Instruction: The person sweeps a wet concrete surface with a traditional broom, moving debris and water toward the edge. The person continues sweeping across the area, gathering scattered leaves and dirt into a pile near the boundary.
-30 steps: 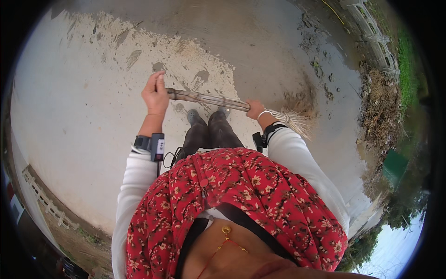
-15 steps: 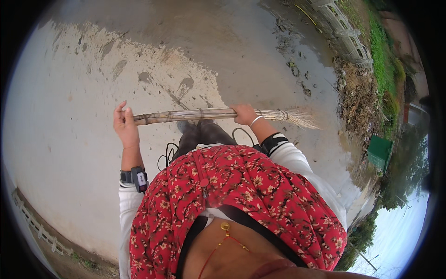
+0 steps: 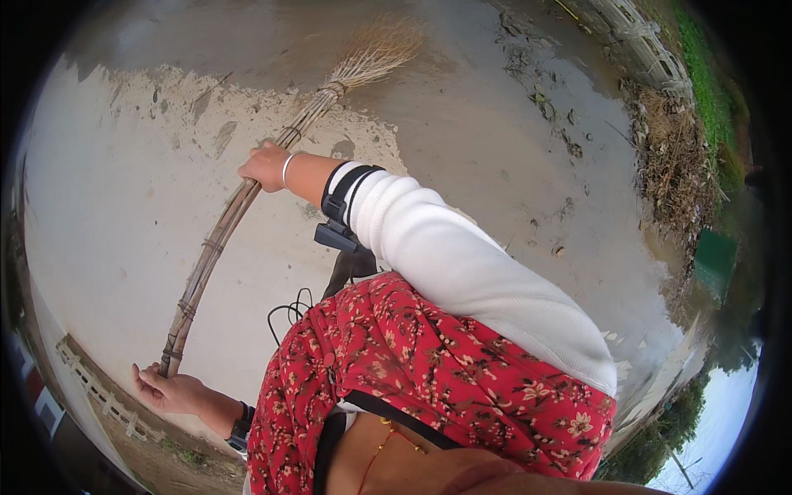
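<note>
A long twig broom (image 3: pixel 219 235), made of thin sticks bound at several places, slants across in front of me. Its splayed bristles (image 3: pixel 375 54) are at the far end, over the wet ground. My right hand (image 3: pixel 268 167) is closed round the stick bundle, above its middle. At the near left, the butt of the handle rests in my left hand (image 3: pixel 171 391), between thumb and palm; the fingers there are partly stretched and curl loosely. My right arm reaches across my body to the left.
Muddy brown water (image 3: pixel 487 157) covers much of the pale concrete (image 3: pixel 107 206) ahead and to the right. Dry plant litter (image 3: pixel 672 157) and a low pale fence (image 3: pixel 648 41) line the right side. A green box (image 3: pixel 714 262) stands farther along. Another fence (image 3: pixel 103 400) runs at the lower left.
The broom has swung from lying crosswise, bristles to the right, to a slant with bristles far ahead. My right hand moved left and forward; my left hand moved left and nearer.
</note>
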The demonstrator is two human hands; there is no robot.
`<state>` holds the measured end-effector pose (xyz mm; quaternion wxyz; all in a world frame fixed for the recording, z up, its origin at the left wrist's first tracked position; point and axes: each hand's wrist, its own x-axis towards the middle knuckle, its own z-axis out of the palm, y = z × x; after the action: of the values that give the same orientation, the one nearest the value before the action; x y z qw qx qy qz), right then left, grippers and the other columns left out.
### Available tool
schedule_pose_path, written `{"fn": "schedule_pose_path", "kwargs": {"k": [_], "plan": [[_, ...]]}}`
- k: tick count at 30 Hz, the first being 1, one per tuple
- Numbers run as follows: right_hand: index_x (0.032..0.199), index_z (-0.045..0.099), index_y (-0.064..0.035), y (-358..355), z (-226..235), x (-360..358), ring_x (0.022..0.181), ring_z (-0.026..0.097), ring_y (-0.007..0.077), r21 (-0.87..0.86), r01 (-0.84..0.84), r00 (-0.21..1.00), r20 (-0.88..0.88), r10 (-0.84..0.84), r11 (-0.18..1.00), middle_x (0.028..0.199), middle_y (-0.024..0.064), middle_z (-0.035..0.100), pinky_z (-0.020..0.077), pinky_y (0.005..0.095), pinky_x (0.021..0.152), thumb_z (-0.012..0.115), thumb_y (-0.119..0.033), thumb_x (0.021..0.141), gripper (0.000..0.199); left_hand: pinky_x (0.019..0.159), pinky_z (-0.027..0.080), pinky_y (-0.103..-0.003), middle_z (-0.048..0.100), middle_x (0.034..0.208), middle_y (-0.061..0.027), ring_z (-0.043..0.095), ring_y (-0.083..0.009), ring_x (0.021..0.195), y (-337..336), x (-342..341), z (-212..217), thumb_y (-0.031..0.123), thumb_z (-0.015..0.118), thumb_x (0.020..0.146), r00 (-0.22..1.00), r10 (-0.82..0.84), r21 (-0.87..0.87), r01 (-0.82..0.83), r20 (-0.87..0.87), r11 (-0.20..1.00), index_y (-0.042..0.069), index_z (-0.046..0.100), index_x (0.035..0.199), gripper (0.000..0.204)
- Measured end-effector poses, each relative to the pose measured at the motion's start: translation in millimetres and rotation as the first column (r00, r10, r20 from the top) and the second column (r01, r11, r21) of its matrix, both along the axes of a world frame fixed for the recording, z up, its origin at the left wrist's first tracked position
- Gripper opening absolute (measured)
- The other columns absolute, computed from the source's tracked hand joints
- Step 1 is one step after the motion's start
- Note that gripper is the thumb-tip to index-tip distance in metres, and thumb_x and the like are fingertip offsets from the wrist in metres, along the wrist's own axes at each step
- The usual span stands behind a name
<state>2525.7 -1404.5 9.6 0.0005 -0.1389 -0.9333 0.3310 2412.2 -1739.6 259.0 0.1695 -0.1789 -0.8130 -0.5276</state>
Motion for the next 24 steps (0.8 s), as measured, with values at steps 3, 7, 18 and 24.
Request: {"fn": "schedule_pose_path", "kwargs": {"k": [3,7,18,24], "plan": [[0.098,0.065,-0.0174,10.6,-24.3,35.8,0.103,0.057,0.027,-0.022,0.05,0.999,0.01,-0.049,0.999,0.092,0.0083,0.065,0.0379,0.0422,0.089,0.063,-0.001,0.073,0.03,0.075,0.043,-0.028,0.051,0.083,-0.0013,0.047,-0.0133,0.078,34.4,43.7,-5.2,0.017,0.052,0.103,1.0,0.007,-0.088,-0.009,-0.03,0.996,0.001,0.064,0.116,0.024],[0.099,0.065,-0.017,25.2,-77.5,157.3,0.103,0.056,0.0263,-0.168,0.264,0.963,0.094,-0.251,0.95,0.093,0.0064,0.067,0.0369,0.0428,0.09,0.065,-0.003,0.073,0.03,0.069,0.042,-0.026,0.049,0.079,0.0009,0.045,-0.0102,0.073,111.4,86.4,-40.5,0.016,0.051,0.103,0.991,-0.079,-0.141,0.093,0.105,0.986,0.002,0.065,0.118,0.025],[0.104,0.064,-0.0185,50.7,-142.5,594.9,0.102,0.062,0.0365,0.15,0.858,0.377,0.467,-0.8,0.492,0.098,0.0156,0.067,0.048,0.0468,0.09,0.071,-0.013,0.074,0.032,0.058,0.041,-0.024,0.057,0.073,0.0003,0.045,-0.0059,0.062,396.6,338.1,-202.5,0.01,0.059,0.097,0.495,-0.826,-0.05,0.864,0.269,0.501,0.009,0.07,0.108,0.015],[0.113,0.065,-0.0183,38.9,-97.3,662.2,0.111,0.06,0.0317,0.184,0.796,0.339,0.654,-0.676,0.577,0.106,0.0115,0.069,0.045,0.0506,0.09,0.068,-0.012,0.072,0.041,0.057,0.041,-0.026,0.044,0.061,0.0036,0.042,-0.0077,0.059,406.3,356.1,-211.2,0.011,0.066,0.092,0.363,-0.789,-0.054,0.92,0.496,0.388,0.009,0.065,0.116,0.024]]}}
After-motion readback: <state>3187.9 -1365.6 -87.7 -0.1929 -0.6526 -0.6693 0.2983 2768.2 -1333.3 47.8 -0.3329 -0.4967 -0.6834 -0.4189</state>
